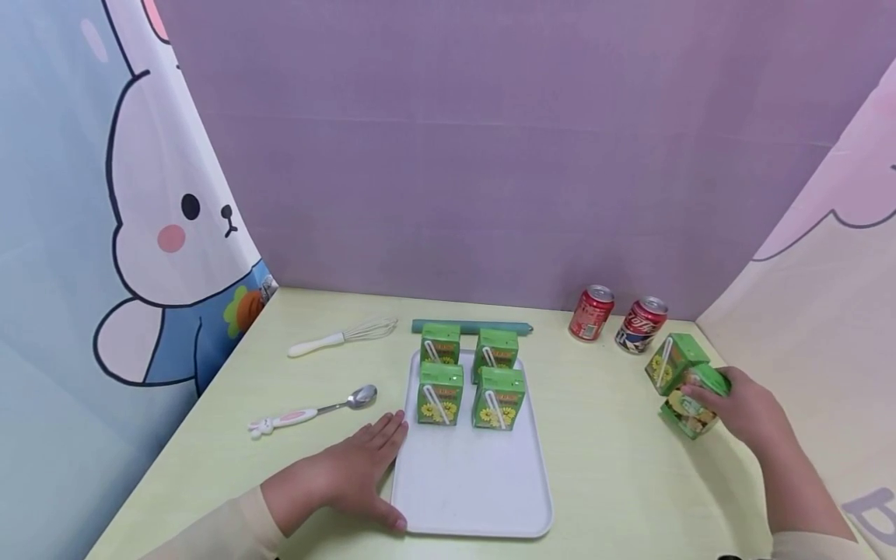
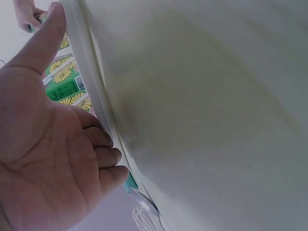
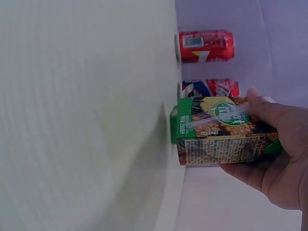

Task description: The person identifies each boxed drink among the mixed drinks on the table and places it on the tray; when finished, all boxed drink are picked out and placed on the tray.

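My right hand grips a drink carton by its upper part, over the right side of the table. The carton is tilted; in the right wrist view its pineapple pictures and a wrapped straw show on this carton. Just behind it is a green carton with yellow flowers. My left hand lies along the left edge of a white tray, fingers extended and thumb at the near corner. Its fingertips meet the tray rim in the left wrist view. Several green flower cartons stand on the tray's far half.
Two red drink cans, one can left of the other can, stand at the back right. A whisk and a rabbit-handled spoon lie left of the tray. A teal stick-like object lies behind it, near the purple backdrop.
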Motion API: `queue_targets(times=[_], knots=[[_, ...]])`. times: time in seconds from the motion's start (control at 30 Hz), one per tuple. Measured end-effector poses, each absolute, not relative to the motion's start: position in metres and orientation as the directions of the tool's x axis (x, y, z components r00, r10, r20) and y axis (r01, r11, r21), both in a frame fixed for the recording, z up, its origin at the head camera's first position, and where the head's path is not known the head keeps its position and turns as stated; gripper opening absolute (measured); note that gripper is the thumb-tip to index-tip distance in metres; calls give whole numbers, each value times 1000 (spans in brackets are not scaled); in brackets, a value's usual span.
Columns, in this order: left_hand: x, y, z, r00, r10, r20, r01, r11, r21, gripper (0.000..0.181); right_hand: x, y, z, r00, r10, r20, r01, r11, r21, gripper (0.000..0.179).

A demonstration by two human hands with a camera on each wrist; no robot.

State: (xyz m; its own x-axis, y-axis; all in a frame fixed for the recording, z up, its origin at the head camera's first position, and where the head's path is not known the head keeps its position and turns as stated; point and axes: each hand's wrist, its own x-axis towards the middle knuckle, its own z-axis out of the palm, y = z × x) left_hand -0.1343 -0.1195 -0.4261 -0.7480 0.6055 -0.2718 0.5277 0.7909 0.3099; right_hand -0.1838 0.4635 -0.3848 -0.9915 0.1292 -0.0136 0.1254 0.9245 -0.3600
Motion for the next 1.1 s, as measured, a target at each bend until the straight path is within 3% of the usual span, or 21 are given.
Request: queue_targets(times=[0.6, 0.73, 1.1], knots=[[-133, -118, -425, -750, 603, -272, 531, 794, 296, 131, -173, 358, -339, -994, -70, 89, -98, 926, -364, 72], [-133, -117, -424, -750, 604, -271, 534, 794, 292, 130, -165, 333, -337, -987, -128, 99, -156, 919, -361, 77], [-133, -117, -425, -750, 603, -272, 537, 795, 281, 130, -144, 270, -348, -969, -240, 49, -238, 875, -422, 63]])
